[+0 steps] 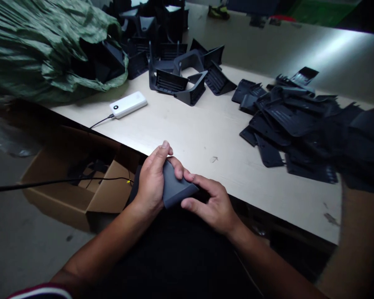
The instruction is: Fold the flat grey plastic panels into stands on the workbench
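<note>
A dark grey plastic part (177,189) with a flat, pointed face is held over my lap, at the table's near edge. My left hand (152,178) wraps its left side, with the thumb up and fingers curled over the top. At its right corner, my right hand (213,203) grips with the thumb below and fingers above. Both hands are closed on this one piece. Its underside is hidden.
Angled black plastic parts (177,83) stand at the table's back, and flat black panels (283,120) lie heaped at right. A white power bank (128,104), cabled, lies left of centre. A green woven sack (50,50) holds dark parts. Below left sits a cardboard box (68,207). Someone's arm (358,236) reaches in at right.
</note>
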Available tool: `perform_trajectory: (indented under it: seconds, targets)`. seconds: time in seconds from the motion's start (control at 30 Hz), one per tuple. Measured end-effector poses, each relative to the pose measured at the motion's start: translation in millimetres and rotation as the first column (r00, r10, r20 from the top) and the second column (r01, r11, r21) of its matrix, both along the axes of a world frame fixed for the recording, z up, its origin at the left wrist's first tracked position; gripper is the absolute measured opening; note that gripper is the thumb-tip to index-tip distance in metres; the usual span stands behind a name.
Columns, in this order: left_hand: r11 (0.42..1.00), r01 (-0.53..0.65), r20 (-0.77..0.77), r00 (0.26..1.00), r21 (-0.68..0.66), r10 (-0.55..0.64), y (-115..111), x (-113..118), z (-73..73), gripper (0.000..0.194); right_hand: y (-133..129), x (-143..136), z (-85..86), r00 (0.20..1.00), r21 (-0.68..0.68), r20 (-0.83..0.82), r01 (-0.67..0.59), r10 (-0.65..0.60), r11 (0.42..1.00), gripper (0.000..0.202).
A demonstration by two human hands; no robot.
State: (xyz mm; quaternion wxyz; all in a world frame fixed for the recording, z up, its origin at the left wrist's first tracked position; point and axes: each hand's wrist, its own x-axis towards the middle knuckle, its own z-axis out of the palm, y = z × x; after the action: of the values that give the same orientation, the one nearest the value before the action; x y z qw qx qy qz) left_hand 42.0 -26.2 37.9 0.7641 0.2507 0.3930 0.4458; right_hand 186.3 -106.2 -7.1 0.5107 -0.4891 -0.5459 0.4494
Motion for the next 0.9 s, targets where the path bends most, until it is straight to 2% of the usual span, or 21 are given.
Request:
perform_trajectory:
  seconds: [0.07,0.13,0.23,0.3,0.37,0.43,0.5,0.53,0.63,0.73,0.77,0.83,0.9]
  targets:
    - [0.997,-0.008,0.068,0.998,-0.078,0.014,4.1,-1.4,1.4,0.027,-1.8,6.9,-5.1,0.997,0.039,0.061,-0.042,0.039,0.998,0.035]
    - [0.986,-0.014,0.14,0.989,-0.164,0.037,10.3,-1.5,2.4,0.024,-3.3,11.8,-12.0,0.994,0.067,0.105,-0.027,0.02,0.997,0.028]
    - [0.96,-0.037,0.19,0.977,-0.279,0.092,19.8,1.8,1.5,0.023,-5.6,14.0,-21.8,0.99,0.09,0.1,0.09,-0.098,0.992,0.02]
    - [0.955,-0.035,0.173,0.981,-0.294,0.09,24.2,5.0,-3.0,0.021,-6.8,13.7,-24.7,0.979,0.099,0.082,0.177,-0.186,0.979,0.018]
    - [0.981,-0.045,0.087,0.994,-0.188,0.062,26.8,7.4,-11.6,0.02,-6.7,13.7,-22.6,0.959,0.114,0.082,0.26,-0.27,0.959,0.019]
    - [0.996,-0.087,-0.055,0.995,0.033,0.089,28.6,8.0,-22.6,0.024,-4.3,13.8,-15.5,0.94,0.12,0.09,0.316,-0.328,0.941,0.021]
    - [0.963,-0.101,-0.18,0.972,0.252,0.149,30.9,6.9,-32.8,0.023,0.4,13.4,-4.9,0.93,0.093,0.083,0.35,-0.358,0.932,0.028]
    - [0.944,-0.085,-0.217,0.963,0.319,0.16,32.5,6.0,-36.5,0.02,3.6,12.8,0.8,0.928,0.067,0.072,0.362,-0.367,0.93,0.032]
    - [0.912,-0.015,-0.283,0.948,0.41,0.142,38.5,1.9,-40.6,0.024,15.6,12.5,15.6,0.925,-0.011,0.029,0.379,-0.378,0.925,0.048]
    - [0.884,0.088,-0.376,0.921,0.458,0.103,44.2,-6.6,-37.0,0.037,28.9,20.3,24.0,0.946,-0.08,0.026,0.324,-0.323,0.943,0.057]
    - [0.874,0.165,-0.42,0.906,0.457,0.049,45.4,-10.8,-35.3,0.042,33.1,25.0,25.4,0.961,-0.127,0.041,0.276,-0.273,0.953,0.06]
    - [0.83,0.38,-0.493,0.857,0.409,-0.149,46.5,-20.1,-32.3,0.05,40.9,35.0,26.7,0.987,-0.249,0.086,0.153,-0.135,0.956,0.062]
    - [0.742,0.584,-0.517,0.769,0.329,-0.376,46.4,-28.4,-30.6,0.053,47.8,43.0,26.6,0.993,-0.354,0.118,0.038,0.004,0.934,0.062]
